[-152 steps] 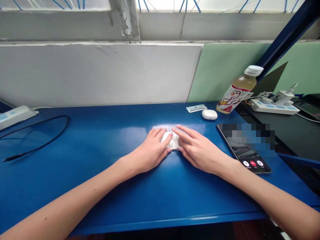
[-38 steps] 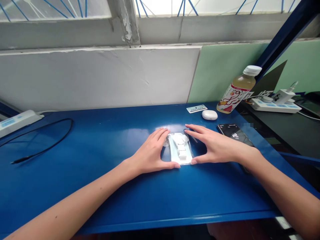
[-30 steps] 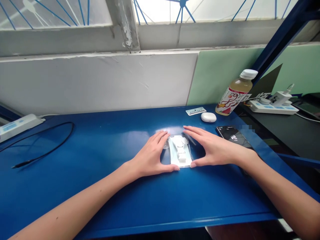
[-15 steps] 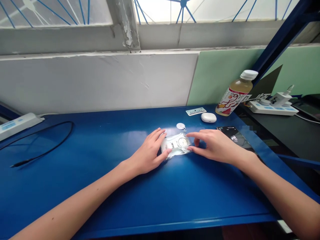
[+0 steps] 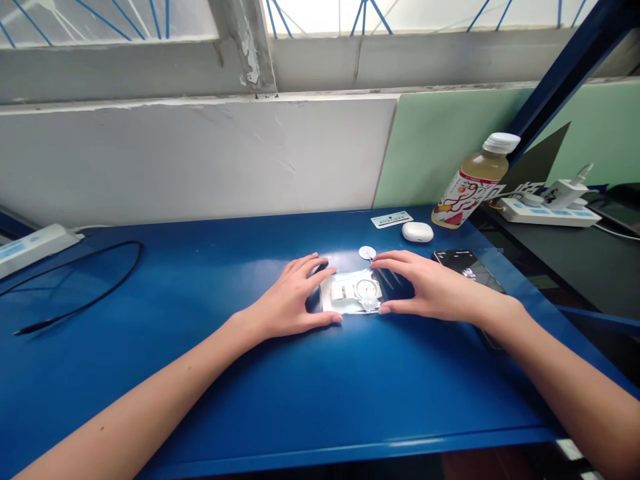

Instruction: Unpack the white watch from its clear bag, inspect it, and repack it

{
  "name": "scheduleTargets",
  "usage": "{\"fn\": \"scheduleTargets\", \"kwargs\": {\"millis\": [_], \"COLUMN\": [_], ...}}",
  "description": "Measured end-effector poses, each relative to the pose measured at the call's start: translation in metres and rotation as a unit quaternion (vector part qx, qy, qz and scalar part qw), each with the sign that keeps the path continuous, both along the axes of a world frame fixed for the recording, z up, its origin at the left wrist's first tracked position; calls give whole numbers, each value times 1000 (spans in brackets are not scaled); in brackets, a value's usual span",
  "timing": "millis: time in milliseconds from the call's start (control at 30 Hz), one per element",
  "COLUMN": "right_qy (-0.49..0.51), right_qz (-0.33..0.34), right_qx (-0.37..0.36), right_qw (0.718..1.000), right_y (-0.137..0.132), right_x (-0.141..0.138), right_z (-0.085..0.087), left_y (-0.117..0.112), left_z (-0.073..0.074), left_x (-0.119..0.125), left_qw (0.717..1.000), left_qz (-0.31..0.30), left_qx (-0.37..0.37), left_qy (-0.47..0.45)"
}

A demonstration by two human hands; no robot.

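A white wristwatch (image 5: 367, 289) lies flat on the blue desk inside a clear plastic bag (image 5: 345, 307). Beyond the bag's top right corner rests a small round white tag (image 5: 367, 253). My left hand (image 5: 293, 298) is at the bag's left side, thumb and fingers spread apart and holding nothing. On the right side is my right hand (image 5: 425, 285), also open, with its thumb tip close to the lower right corner and its fingertips by the tag. Whether the fingertips touch the bag is hard to tell.
Behind my right hand lie a phone (image 5: 463, 263), a white earbud case (image 5: 417, 232) and a printed card (image 5: 392, 220). A drink bottle (image 5: 473, 183) stands at the back right, near a power strip (image 5: 545, 213). To the left are a black cable (image 5: 90, 310) and another power strip (image 5: 37, 248).
Both hands have loosened and spread, the left thumb coming off the bag. The bag now lies flatter and straighter, and the round tag has shifted slightly right.
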State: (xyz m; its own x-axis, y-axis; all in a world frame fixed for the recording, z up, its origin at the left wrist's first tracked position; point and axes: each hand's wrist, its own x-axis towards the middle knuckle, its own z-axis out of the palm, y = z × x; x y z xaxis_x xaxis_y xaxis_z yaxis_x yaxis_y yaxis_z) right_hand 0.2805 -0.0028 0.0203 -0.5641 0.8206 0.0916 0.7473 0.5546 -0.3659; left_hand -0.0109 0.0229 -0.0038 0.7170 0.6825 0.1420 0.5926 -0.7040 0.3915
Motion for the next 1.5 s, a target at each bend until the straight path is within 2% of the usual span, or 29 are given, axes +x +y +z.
{"fn": "scheduleTargets", "kwargs": {"millis": [533, 767, 1500], "right_qy": [-51, -48, -61], "right_qz": [-8, -9, 18], "right_qx": [0, 34, 18], "right_qw": [999, 998, 998], "right_y": [-2, -2, -2], "right_x": [-5, -3, 1], "right_z": [-2, -6, -4], "left_y": [-2, -6, -3], "left_z": [-2, -1, -5], "left_x": [2, 3, 3], "left_qw": [1000, 999, 999], "left_qz": [0, 20, 6], "left_qx": [22, 38, 49], "left_qy": [8, 3, 1]}}
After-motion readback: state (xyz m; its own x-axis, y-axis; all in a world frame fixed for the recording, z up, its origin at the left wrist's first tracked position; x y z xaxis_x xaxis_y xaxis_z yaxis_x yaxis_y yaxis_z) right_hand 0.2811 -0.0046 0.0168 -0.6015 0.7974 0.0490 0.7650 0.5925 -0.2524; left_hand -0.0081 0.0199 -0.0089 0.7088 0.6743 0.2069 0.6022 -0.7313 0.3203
